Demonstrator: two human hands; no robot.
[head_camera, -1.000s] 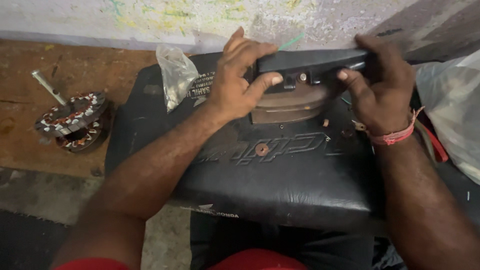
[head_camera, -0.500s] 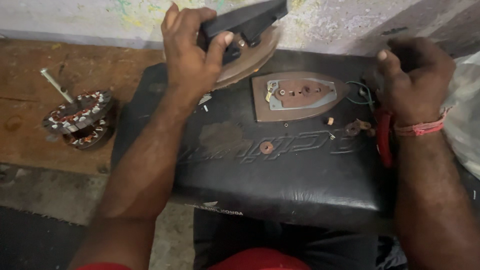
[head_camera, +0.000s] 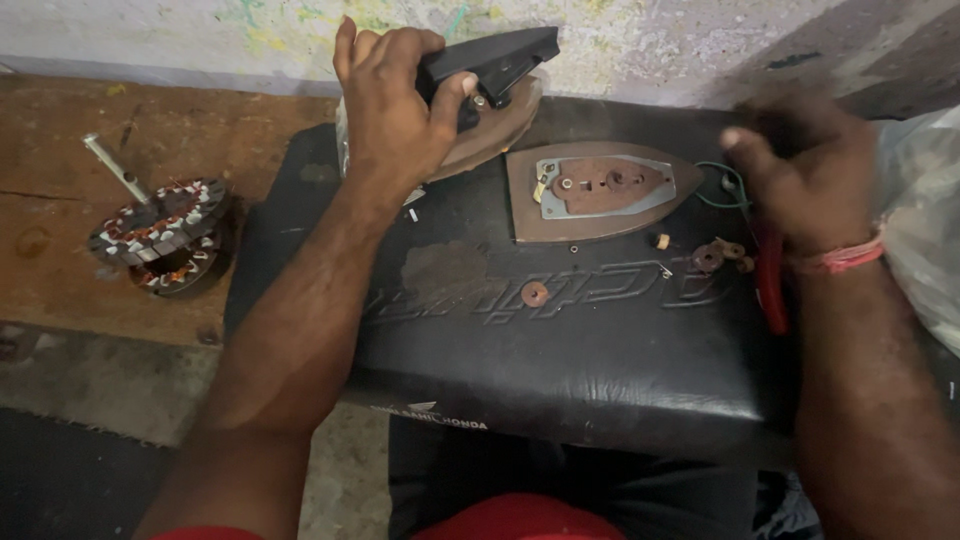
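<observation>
Left hand, upper centre of frame, wrapped tight around the black handle of the iron's top housing. Housing is lifted and tilted, its brown underside facing right, and it sits near the back edge of the black seat cushion.

Iron soleplate lies flat on the cushion, centre-right, just right of the housing and not touching it. Inner face up, a grey metal plate and rusty fittings exposed, pointed end to the right.

Right hand, upper right, is motion-blurred. Fingers look curled, but I can't tell whether it grips anything. Green wire loops just left of it, by the soleplate tip. A red tool handle lies under the wrist.

Loose hardware on the cushion: rusty washers below the soleplate tip, one single washer centre.

Left of frame: motor stator with copper windings on the wooden bench, well apart from both hands.
</observation>
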